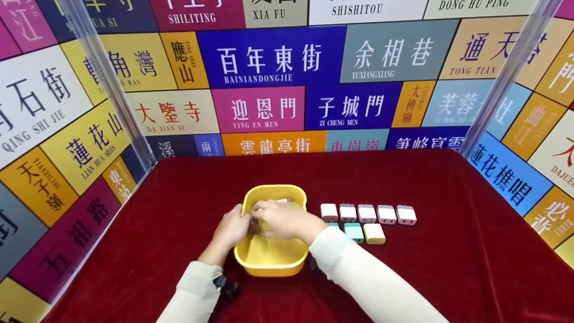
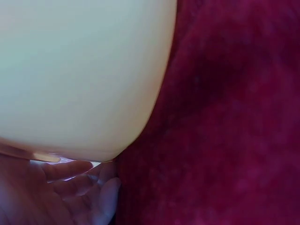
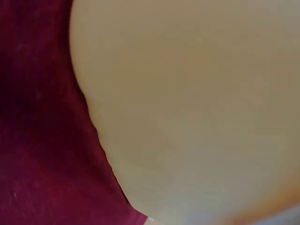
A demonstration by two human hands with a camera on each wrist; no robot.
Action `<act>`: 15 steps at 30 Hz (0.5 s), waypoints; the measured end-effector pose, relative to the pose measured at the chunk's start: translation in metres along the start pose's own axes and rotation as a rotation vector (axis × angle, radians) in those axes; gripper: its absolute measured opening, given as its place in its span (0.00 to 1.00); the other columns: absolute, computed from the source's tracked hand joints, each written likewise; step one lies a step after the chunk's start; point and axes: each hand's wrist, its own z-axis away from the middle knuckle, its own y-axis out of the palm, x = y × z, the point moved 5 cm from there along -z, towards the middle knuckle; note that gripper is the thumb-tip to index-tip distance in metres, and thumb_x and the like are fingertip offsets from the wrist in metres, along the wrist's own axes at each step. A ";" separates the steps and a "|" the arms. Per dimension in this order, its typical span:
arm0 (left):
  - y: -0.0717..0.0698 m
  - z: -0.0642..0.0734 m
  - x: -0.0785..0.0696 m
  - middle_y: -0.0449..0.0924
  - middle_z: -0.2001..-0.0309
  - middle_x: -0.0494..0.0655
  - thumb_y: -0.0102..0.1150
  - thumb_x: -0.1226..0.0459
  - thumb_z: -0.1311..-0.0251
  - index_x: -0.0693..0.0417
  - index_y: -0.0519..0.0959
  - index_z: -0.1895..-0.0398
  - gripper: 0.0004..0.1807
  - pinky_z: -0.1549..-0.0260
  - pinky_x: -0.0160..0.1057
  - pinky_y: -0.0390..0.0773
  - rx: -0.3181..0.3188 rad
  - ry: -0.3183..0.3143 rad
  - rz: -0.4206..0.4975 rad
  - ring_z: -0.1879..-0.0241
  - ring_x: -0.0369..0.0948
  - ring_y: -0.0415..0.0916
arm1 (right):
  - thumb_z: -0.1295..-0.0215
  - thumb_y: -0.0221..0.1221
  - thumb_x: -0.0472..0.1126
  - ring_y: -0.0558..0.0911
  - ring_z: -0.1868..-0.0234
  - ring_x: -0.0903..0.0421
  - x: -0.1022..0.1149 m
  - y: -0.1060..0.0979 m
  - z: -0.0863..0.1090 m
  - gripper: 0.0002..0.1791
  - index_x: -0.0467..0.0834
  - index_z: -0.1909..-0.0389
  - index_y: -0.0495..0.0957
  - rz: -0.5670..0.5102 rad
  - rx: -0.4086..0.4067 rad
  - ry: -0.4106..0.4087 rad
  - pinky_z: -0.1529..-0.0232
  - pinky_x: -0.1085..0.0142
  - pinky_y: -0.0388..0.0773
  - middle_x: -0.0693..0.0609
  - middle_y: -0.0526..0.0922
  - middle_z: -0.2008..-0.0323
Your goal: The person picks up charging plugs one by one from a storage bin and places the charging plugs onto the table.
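A yellow plastic basin (image 1: 269,271) stands on the red cloth in the head view. My left hand (image 1: 232,228) holds its left wall, with fingertips at the rim. In the left wrist view, the pale outer wall of the basin (image 2: 79,79) fills the upper left, and bent left fingers (image 2: 70,171) show below it. My right hand (image 1: 282,220) reaches down inside the basin, fingers bent and thumb lower; I cannot tell whether they pinch something. Beside these fingers lies a dark brown item (image 1: 254,226). The right wrist view shows mostly the basin's wall (image 3: 187,108).
Right of the basin, several white-and-grey charger plugs (image 1: 367,214) stand in a row. In front of them are two green charger plugs (image 1: 353,233), one partly behind the right sleeve, and a cream-yellow one (image 1: 374,233). Sign-covered panels (image 1: 269,58) border the red cloth (image 1: 202,179).
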 end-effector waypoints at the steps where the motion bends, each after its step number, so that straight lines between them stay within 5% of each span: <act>1: 0.002 -0.002 0.003 0.85 0.58 0.51 0.48 0.56 0.27 0.52 0.79 0.49 0.15 0.64 0.49 0.80 -0.006 0.006 -0.014 0.62 0.47 0.81 | 0.31 0.69 0.43 0.79 0.34 0.48 0.001 0.002 -0.001 0.27 0.43 0.32 0.81 -0.003 0.002 -0.003 0.34 0.52 0.77 0.49 0.79 0.34; 7: -0.009 0.010 -0.016 0.85 0.56 0.53 0.48 0.58 0.27 0.55 0.79 0.49 0.14 0.62 0.50 0.80 -0.003 -0.016 -0.018 0.61 0.48 0.81 | 0.30 0.70 0.45 0.77 0.31 0.49 0.003 0.006 -0.005 0.28 0.42 0.32 0.80 -0.034 -0.010 0.003 0.27 0.58 0.70 0.49 0.80 0.33; 12: -0.024 0.032 -0.044 0.84 0.58 0.56 0.47 0.62 0.26 0.59 0.79 0.50 0.13 0.55 0.54 0.81 0.009 -0.029 0.014 0.58 0.52 0.82 | 0.31 0.71 0.45 0.83 0.43 0.51 0.002 0.005 -0.005 0.21 0.46 0.39 0.83 0.005 -0.059 0.006 0.40 0.56 0.80 0.52 0.82 0.42; 15: -0.025 0.033 -0.044 0.83 0.59 0.56 0.46 0.61 0.25 0.58 0.79 0.50 0.14 0.56 0.52 0.81 0.001 -0.011 0.012 0.59 0.51 0.81 | 0.31 0.70 0.44 0.84 0.53 0.52 0.003 0.005 -0.003 0.15 0.47 0.46 0.85 0.035 -0.088 0.001 0.50 0.57 0.83 0.51 0.82 0.50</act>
